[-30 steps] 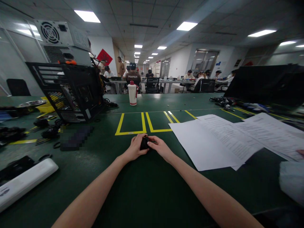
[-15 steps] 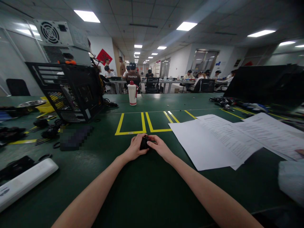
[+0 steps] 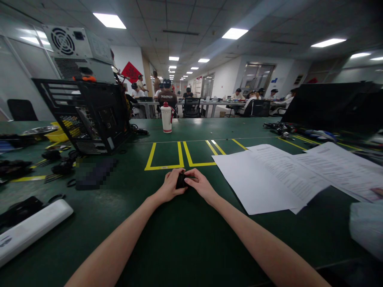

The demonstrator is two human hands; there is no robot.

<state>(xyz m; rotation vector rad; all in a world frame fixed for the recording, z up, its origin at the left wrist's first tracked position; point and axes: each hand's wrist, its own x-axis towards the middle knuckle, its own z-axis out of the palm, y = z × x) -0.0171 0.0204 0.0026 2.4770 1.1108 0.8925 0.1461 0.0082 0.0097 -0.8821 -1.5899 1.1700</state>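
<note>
Between my two hands is a small black object (image 3: 180, 181), mostly covered by fingers; its kind cannot be made out. My left hand (image 3: 169, 186) grips it from the left, fingers over the top and thumb along the near side. From the right, the fingers and thumb of my right hand (image 3: 201, 184) pinch at its edge. Both hands rest low over the green table (image 3: 185, 247), just in front of yellow tape outlines (image 3: 164, 167). Printed paper sheets (image 3: 263, 179) lie to the right of my right hand.
At left stand a black computer case (image 3: 89, 115) with power supplies (image 3: 72, 44) on top, a white bar-shaped thing (image 3: 36, 231) and dark loose parts (image 3: 62, 165). A white bottle (image 3: 166, 118) stands ahead. A black panel (image 3: 332, 105) is at far right. Another person's fingers (image 3: 378, 192) touch the papers.
My hands stay in almost the same place around the black object, with only slight finger movement. At the far right, the other person's hand has shifted a little on the papers.
</note>
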